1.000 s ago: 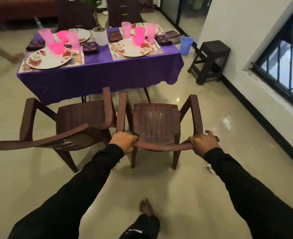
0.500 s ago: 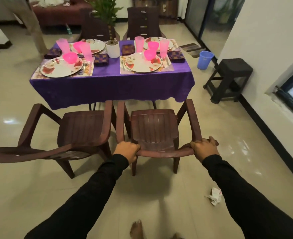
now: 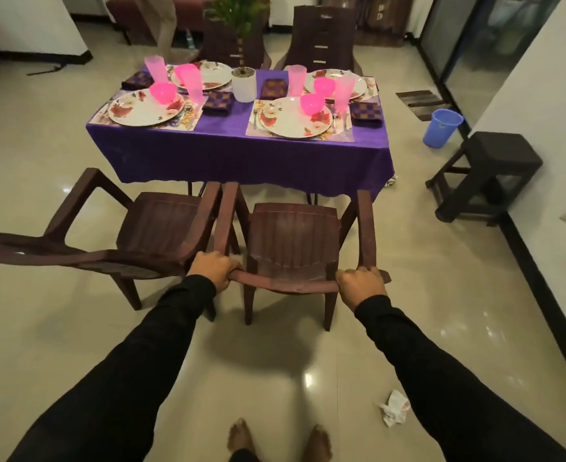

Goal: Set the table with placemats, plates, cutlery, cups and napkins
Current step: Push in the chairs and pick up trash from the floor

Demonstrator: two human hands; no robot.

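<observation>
A brown plastic chair (image 3: 291, 241) stands in front of me, facing the table. My left hand (image 3: 213, 270) grips the left end of its backrest top and my right hand (image 3: 361, 286) grips the right end. Beyond it is the table with a purple cloth (image 3: 241, 155). On the cloth lie floral plates (image 3: 295, 120) on placemats, pink cups (image 3: 297, 80), pink bowls (image 3: 312, 104), folded checked napkins (image 3: 366, 113) and cutlery beside the plates. A white plant pot (image 3: 244, 84) stands at the table's middle.
A second brown chair (image 3: 155, 228) stands close on the left, its arm touching my chair's arm. Two more chairs stand behind the table. A dark stool (image 3: 488, 175) and blue bucket (image 3: 441, 128) are at the right wall. Crumpled paper (image 3: 393, 408) lies on the floor by my feet.
The chair and I have moved nearer the table; its front now reaches the cloth's hanging edge. Both hands keep the same grip on the backrest.
</observation>
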